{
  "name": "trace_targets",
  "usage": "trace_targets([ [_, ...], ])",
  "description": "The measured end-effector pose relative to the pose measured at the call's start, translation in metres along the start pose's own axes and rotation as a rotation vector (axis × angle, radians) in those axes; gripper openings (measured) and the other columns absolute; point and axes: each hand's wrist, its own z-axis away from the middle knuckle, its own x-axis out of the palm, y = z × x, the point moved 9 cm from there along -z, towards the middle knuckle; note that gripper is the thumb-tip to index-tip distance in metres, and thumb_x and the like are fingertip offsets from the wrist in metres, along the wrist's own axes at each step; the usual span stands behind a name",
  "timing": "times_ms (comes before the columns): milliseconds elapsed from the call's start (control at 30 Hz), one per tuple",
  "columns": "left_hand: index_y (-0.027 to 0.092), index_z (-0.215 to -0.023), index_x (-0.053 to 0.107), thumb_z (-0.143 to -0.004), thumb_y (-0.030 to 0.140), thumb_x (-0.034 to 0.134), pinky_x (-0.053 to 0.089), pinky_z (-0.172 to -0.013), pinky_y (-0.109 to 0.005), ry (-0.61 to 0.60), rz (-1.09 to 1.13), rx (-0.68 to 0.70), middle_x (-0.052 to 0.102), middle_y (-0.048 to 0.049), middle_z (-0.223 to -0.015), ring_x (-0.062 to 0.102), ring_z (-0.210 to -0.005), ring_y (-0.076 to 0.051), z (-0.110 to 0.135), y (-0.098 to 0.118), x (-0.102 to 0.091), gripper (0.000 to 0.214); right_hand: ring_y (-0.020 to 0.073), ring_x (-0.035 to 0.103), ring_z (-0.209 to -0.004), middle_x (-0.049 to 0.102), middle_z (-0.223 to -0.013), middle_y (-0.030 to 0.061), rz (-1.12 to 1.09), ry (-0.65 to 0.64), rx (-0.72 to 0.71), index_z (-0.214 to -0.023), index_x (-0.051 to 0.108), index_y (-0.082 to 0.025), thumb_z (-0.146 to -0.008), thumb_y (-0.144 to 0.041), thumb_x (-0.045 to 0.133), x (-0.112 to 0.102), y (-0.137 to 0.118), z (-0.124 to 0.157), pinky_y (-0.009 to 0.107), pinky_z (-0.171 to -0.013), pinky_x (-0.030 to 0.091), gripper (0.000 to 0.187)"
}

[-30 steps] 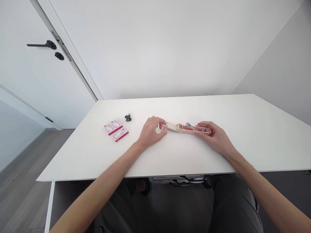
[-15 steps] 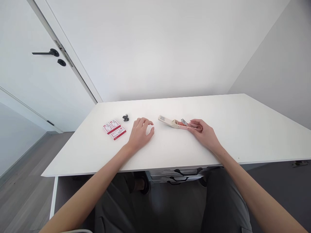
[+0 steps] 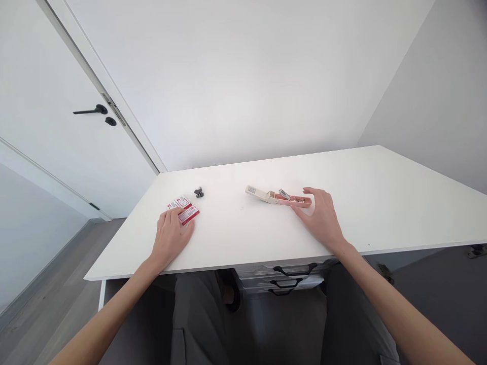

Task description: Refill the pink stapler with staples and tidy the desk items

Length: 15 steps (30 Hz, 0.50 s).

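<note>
A stapler with a cream top and a pink base lies on the desk, its top swung fully back to the left. Its metal magazine tilts up from the base. Around the base's right end, my right hand is open, thumb on the near side and fingers on the far side. My left hand reaches over the small red-and-white boxes. Its fingertips are at the nearer box, with the thumb spread apart beside it; a firm grip does not show. Part of the farther boxes is hidden by the fingers.
A small black object, possibly a staple remover, lies behind the boxes. The white desk ends close to my forearms, with drawers below. A wall stands behind it, and a door is at the left.
My left hand has moved left from beside the stapler to the boxes. My right hand has loosened from the stapler's base, so more of it shows. The view has shifted slightly.
</note>
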Motion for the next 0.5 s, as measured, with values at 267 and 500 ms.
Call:
trace_targets([
  [267,0.02,-0.128,0.055,-0.097,0.05,0.056,0.044,-0.115,-0.056,-0.086,0.202,-0.008,0.064,-0.014,-0.138,0.052,-0.138,-0.035,-0.003,0.011,0.007,0.043,0.0328,0.063,-0.116,0.072,-0.116,0.0111,-0.051,0.02,-0.168,-0.114,0.065,-0.027,-0.1,-0.034,0.056,-0.008,-0.03,0.008,0.053,-0.102,0.05,0.017],
  [500,0.025,-0.132,0.052,-0.097,0.045,0.064,0.053,-0.108,-0.047,-0.183,0.465,0.157,0.069,-0.0076,-0.133,0.067,-0.122,-0.025,-0.003,0.092,0.03,0.043,0.0233,0.073,-0.083,0.077,-0.1,0.0064,-0.568,-0.427,0.157,-0.108,0.07,-0.025,-0.094,-0.051,0.068,0.039,-0.031,0.02,0.045,-0.084,0.059,0.03],
])
